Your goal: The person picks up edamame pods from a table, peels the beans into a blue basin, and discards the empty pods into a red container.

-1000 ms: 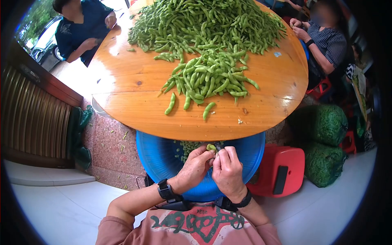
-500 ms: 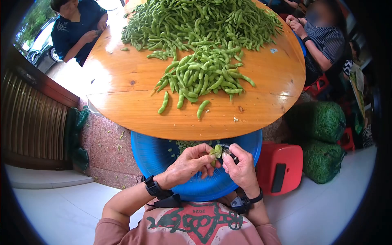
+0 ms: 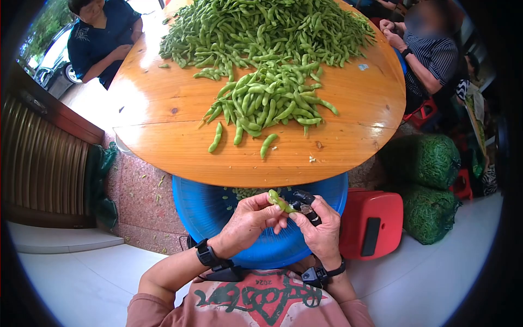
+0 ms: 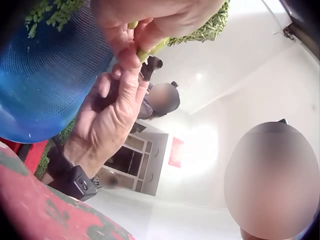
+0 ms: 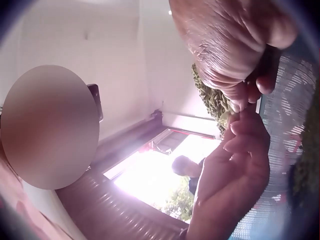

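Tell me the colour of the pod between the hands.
The pod is light green, best seen in the head view.

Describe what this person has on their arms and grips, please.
Short, dusty-pink sleeves. Each wrist carries a black strap with a small dark box. The right grip has a black covering on one finger; the left grip looks bare.

I've got the soybean heap on the far part of the table, a smaller pod pile before it; the basin, beans inside, sits partly beneath the near edge — on my feed, a stool just right, mesh sacks beyond.
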### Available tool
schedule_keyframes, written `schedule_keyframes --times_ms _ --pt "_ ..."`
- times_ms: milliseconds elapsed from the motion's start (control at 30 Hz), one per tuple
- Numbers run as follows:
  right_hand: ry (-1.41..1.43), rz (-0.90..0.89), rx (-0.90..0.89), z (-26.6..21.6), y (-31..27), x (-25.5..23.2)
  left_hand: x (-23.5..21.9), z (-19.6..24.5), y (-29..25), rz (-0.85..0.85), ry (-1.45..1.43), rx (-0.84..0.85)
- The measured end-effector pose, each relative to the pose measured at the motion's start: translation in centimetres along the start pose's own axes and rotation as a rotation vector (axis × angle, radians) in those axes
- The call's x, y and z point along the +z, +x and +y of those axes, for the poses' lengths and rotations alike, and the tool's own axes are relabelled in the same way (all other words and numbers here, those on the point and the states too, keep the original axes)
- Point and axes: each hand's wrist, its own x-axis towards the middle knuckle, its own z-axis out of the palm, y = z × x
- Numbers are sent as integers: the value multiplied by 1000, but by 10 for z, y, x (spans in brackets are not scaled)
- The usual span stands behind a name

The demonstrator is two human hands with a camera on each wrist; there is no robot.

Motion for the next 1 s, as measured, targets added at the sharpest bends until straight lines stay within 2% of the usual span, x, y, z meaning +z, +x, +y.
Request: schedule_keyframes --times_ms 100,200,267,300,367,400,500,567,600,667,700,733,833,933,1000 --pt "62 0 53 2 -3 -2 2 2 -1 -14 -34 -57" --pt "52 -43 -9 0 -2 -9 -3 3 -3 -53 -43 -134" --pt "134 -171 3 -2 3 -14 -7 9 -4 -124 -58 -257" --pt "137 -173 11 -2 2 -16 -7 10 -4 -119 -61 -263" --pt "229 -286 96 0 3 -18 -8 11 -6 -120 -94 -402" --pt "232 -287 101 1 4 -19 -8 10 -6 -116 -95 -405" --pt "230 -339 49 4 3 -16 -6 3 -6 -69 13 -370" --pt "164 -320 25 3 2 -7 1 0 -6 64 53 -287" --pt "164 -322 26 0 2 -3 6 -2 -6 65 51 -287" --pt "12 -163 -65 -6 0 6 14 -10 -9 133 31 -104" --pt "-38 -115 -121 -5 -1 12 12 -15 -9 107 27 -42" --pt "-39 -112 -123 -3 -4 18 11 -18 -9 104 29 -41" --pt "-302 24 -311 6 -7 30 8 -21 -7 151 60 -39" --pt "-369 46 -344 6 -6 33 3 -23 -8 163 181 -8" --pt "-357 92 -310 6 -8 32 0 -22 -6 81 52 -44"
